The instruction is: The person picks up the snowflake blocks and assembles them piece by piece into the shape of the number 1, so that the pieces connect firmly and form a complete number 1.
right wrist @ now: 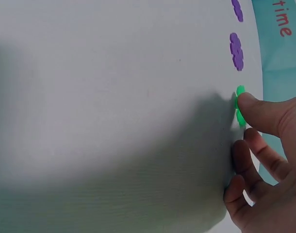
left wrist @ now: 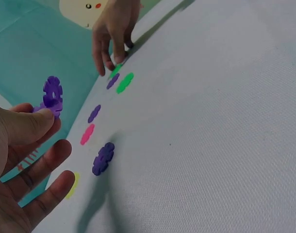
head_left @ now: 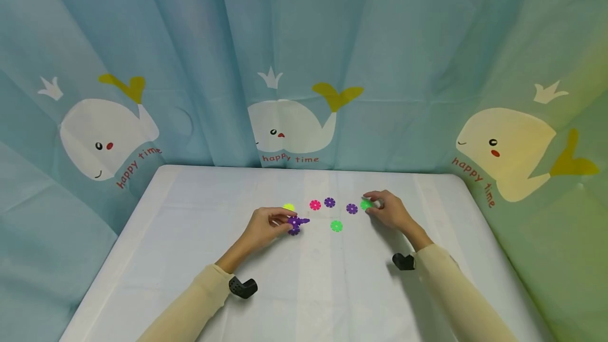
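Note:
My left hand (head_left: 263,227) pinches purple notched flower-shaped discs (left wrist: 53,93) between thumb and index finger, one standing at an angle to the other. Its other fingers are spread loosely. Below that hand, a separate purple disc (left wrist: 103,158) lies on the table. Toward the right, my right hand (head_left: 390,212) has thumb and index finger at opposite edges of a green disc (head_left: 365,204). Seen from the right wrist, the thumb covers part of this green disc (right wrist: 240,116), which is close to the tabletop, and the remaining fingers are curled beside it.
Between the hands on the white table (head_left: 361,289) lie a pink disc (head_left: 315,205), purple discs (head_left: 330,202) and another green disc (head_left: 336,226). A yellow disc (head_left: 288,207) sits just behind the left hand. A blue whale-print curtain (head_left: 404,67) hangs along the table's back.

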Demonstrator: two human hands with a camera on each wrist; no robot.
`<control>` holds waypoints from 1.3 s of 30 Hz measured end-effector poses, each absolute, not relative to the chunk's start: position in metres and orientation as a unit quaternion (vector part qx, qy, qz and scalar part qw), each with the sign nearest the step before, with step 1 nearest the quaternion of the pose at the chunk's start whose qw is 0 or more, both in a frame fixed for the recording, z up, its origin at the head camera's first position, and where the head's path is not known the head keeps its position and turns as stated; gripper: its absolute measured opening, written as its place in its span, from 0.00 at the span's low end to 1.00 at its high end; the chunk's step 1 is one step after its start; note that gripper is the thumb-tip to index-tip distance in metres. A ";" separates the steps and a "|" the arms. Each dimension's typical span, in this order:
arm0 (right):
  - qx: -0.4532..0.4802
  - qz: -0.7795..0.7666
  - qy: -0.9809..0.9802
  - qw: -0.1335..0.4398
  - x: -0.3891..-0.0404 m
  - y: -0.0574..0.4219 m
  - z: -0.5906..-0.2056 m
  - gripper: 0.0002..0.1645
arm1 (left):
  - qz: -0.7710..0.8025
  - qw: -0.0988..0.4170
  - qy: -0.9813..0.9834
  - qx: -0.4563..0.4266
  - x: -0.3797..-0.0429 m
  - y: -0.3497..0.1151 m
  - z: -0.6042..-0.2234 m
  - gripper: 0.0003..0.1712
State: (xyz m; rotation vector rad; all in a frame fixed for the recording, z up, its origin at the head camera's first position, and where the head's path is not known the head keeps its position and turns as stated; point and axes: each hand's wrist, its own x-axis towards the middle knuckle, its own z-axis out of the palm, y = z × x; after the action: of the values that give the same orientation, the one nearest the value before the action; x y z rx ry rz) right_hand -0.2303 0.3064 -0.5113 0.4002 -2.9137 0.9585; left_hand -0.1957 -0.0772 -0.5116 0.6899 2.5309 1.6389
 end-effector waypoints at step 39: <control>0.089 0.301 -0.949 0.046 -0.217 0.309 -0.514 0.18 | 0.535 0.061 0.811 0.227 -0.203 -0.074 -0.500 0.15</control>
State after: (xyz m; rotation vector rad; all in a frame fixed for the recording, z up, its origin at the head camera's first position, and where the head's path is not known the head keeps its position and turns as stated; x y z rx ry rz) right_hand -0.2169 0.3088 -0.5135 0.2703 -2.8960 0.9176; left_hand -0.2030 -0.0744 -0.4995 0.6883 2.4549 1.6188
